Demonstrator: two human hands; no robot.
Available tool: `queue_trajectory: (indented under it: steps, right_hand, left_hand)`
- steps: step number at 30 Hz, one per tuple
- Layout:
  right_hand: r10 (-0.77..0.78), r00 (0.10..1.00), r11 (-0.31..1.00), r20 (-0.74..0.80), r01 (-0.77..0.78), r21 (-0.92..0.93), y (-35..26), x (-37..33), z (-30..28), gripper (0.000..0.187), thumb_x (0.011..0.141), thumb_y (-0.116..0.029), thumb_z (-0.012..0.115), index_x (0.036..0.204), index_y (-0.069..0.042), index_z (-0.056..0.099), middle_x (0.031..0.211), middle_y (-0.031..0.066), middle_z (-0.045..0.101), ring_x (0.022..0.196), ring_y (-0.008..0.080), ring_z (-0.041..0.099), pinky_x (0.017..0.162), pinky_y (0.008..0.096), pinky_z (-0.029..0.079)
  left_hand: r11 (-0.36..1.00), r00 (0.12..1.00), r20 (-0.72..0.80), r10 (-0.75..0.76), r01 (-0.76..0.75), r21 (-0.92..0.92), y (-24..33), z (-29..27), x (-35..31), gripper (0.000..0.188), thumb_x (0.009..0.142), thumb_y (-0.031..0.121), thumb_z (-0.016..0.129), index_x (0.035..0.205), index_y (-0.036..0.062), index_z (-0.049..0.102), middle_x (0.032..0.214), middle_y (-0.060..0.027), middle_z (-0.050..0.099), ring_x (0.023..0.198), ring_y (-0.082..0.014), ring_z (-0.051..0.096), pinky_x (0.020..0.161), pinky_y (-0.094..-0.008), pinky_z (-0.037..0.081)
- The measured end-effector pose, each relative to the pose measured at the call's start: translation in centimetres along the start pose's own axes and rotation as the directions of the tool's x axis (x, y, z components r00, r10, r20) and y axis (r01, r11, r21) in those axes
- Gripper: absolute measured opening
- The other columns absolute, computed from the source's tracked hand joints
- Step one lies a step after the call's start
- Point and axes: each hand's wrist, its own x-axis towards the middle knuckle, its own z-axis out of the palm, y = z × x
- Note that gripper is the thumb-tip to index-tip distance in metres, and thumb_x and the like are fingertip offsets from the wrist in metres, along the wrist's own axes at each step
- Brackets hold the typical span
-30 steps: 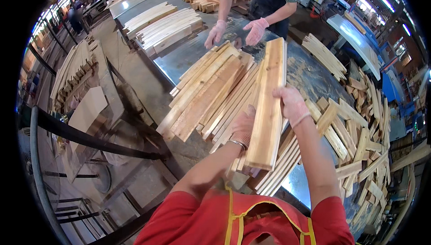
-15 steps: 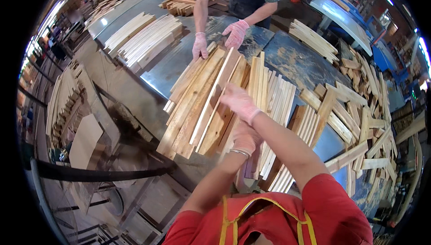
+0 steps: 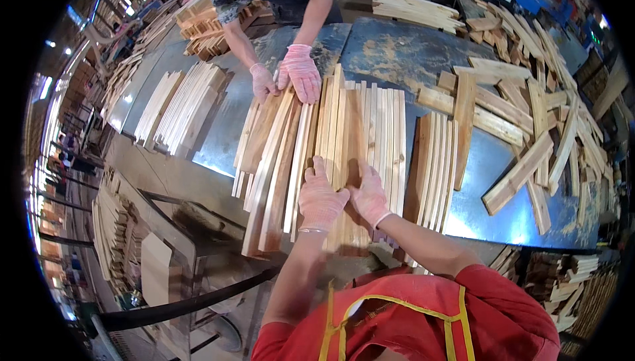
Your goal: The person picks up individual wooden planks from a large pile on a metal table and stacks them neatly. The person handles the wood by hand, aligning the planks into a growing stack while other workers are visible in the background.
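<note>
My left hand (image 3: 321, 203), in a pinkish knit glove, closes over the near part of a row of wooden slats (image 3: 334, 120), its fingers stretched along them. Beside it my right hand (image 3: 370, 196), gloved the same way, grips the right side of these slats, its thumb toward the left hand. The fingertips are partly hidden between the pieces. To the left lie overlapping slats (image 3: 272, 189), some tilted, their near ends uneven. A co-worker's gloved hands rest at the far ends of these, one flat on top. More slats (image 3: 385, 129) stand on edge against my right hand's group.
Another row of slats (image 3: 433, 169) lies farther right on the metal table (image 3: 486, 176). Loose boards (image 3: 522, 162) are heaped at the right. Stacked slats (image 3: 188, 106) sit at the far left, and a dark bar (image 3: 192, 308) crosses at the lower left.
My hands, crossed over before, are now side by side on the slats. The tilted slats have been turned straighter, and the co-worker's right-side hand has come down onto them. The view has shifted right.
</note>
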Motion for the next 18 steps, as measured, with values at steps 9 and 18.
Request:
queue_trajectory:
  steps: [9, 18]
  right_hand:
    - [0.344, 0.795, 0.759, 0.499, -0.549, 0.351, -0.4, 5.6, -1.8, 0.039, 0.082, -0.016, 0.079, 0.111, 0.007, 0.067, 0.089, 0.0161, 0.069, 0.083, 0.0263, 0.068, 0.073, 0.0409, 0.055]
    - [0.128, 0.86, 0.086, 0.494, -0.506, 0.858, 6.0, 1.0, -9.6, 0.042, 0.099, -0.012, 0.068, 0.14, -0.002, 0.063, 0.122, 0.0136, 0.074, 0.114, 0.0292, 0.072, 0.099, 0.0411, 0.06]
  left_hand:
    - [0.901, 0.986, -0.073, 0.148, -0.165, -0.401, -5.0, 1.8, 2.7, 0.102, 0.079, 0.006, 0.078, 0.167, -0.0036, 0.026, 0.165, -0.0248, 0.042, 0.148, -0.036, 0.049, 0.122, -0.0405, 0.041]
    - [0.584, 0.993, 0.02, 0.116, -0.052, -0.81, -6.2, 2.0, 0.6, 0.098, 0.082, 0.002, 0.075, 0.169, 0.0078, 0.029, 0.134, -0.0182, 0.066, 0.106, -0.0208, 0.068, 0.09, -0.0338, 0.058]
